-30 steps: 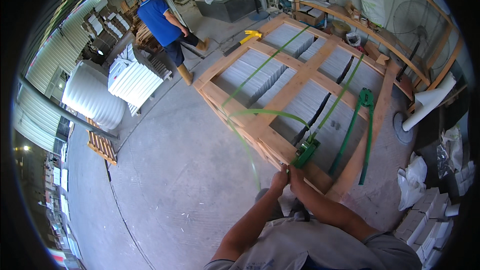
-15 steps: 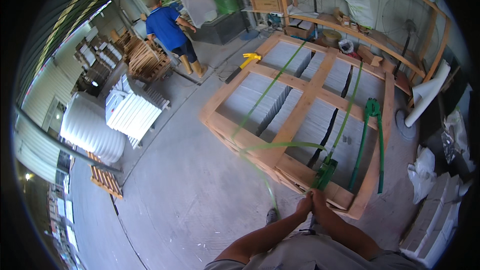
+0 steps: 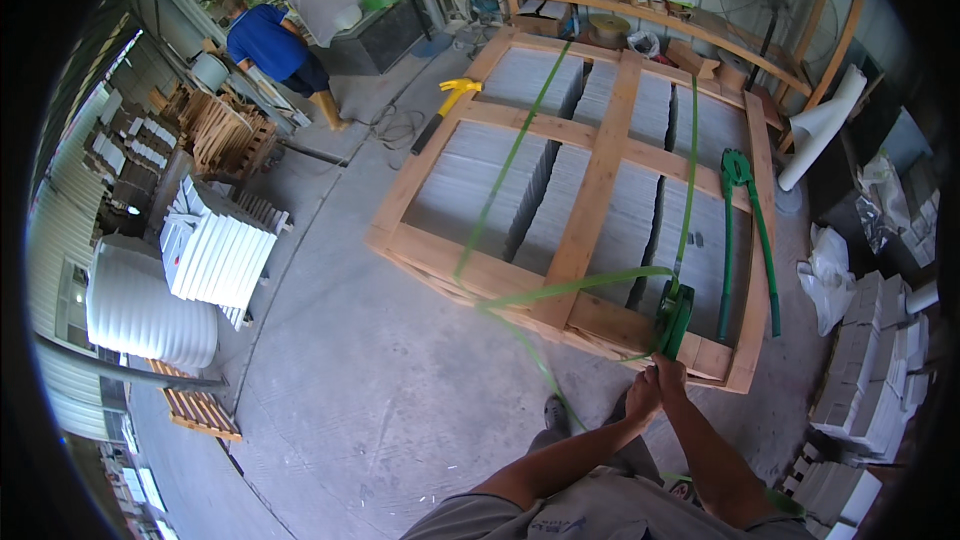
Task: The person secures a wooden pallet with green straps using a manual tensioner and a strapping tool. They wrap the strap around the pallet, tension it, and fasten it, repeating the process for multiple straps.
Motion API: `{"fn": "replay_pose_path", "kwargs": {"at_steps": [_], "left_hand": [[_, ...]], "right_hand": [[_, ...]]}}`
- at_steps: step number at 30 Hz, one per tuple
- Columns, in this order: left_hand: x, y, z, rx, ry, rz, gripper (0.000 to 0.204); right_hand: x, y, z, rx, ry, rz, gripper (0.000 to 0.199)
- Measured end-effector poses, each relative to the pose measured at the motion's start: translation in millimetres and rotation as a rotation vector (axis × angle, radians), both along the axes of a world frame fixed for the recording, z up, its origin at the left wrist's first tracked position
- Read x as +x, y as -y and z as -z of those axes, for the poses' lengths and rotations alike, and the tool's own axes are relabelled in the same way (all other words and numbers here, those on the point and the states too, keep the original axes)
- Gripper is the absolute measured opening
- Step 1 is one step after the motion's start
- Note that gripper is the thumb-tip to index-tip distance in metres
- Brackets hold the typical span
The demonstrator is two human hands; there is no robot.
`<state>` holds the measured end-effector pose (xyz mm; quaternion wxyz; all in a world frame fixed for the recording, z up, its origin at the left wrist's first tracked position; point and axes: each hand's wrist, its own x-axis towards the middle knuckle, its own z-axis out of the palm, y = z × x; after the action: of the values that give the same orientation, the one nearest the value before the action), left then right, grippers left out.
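My left hand (image 3: 643, 401) and my right hand (image 3: 669, 374) are closed together at the near end of a green strapping tensioner (image 3: 675, 321). Their fingers partly hide what they grip. The tensioner sits on the near rail of a wooden crate (image 3: 567, 256), on a green strap (image 3: 690, 195) that runs across the top. A loose length of strap (image 3: 590, 284) curves left from the tool and hangs to the floor. Packed grey slabs (image 3: 490, 180) fill the crate between its slats. Another green strap (image 3: 515, 155) crosses the crate's left side.
Green long-handled cutters (image 3: 737, 175) rest on the crate's right side; a yellow-headed hammer (image 3: 455, 95) lies on its far left corner. A person in blue (image 3: 272, 45) is at the far left. White blocks (image 3: 862, 380) are stacked at right, a slab stack (image 3: 220, 240) at left.
The tensioner and my closed hands have shifted right and slightly up in the picture as the whole view moved. The person in blue has walked farther away to the left.
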<state>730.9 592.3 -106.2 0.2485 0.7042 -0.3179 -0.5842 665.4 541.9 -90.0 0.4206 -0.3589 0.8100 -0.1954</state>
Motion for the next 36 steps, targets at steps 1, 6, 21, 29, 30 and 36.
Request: {"fn": "replay_pose_path", "kwargs": {"at_steps": [1,6,21,29,30,36], "left_hand": [[1,-4,0,-0.044,0.059,0.010,0.050],[10,-15,0,-0.307,0.357,0.173,0.037],[-12,-11,17,-0.081,0.020,-0.145,0.046],[-122,19,-49,-0.045,-0.310,-0.162,0.048],[-123,16,-61,0.017,-0.411,-0.247,0.049],[-72,-7,-108,-0.106,-0.512,-0.329,0.052]], "right_hand": [[2,-2,-4,0.004,-0.049,-0.041,0.039],[20,-8,-21,-0.152,-0.206,-0.046,0.044],[-6,-4,-5,-0.278,0.010,-0.197,0.032],[-117,55,-129,0.109,-0.044,-0.642,0.046],[-121,45,-142,0.058,-0.030,-0.632,0.045],[-100,-7,-171,-0.084,0.286,-0.481,0.035]]}}
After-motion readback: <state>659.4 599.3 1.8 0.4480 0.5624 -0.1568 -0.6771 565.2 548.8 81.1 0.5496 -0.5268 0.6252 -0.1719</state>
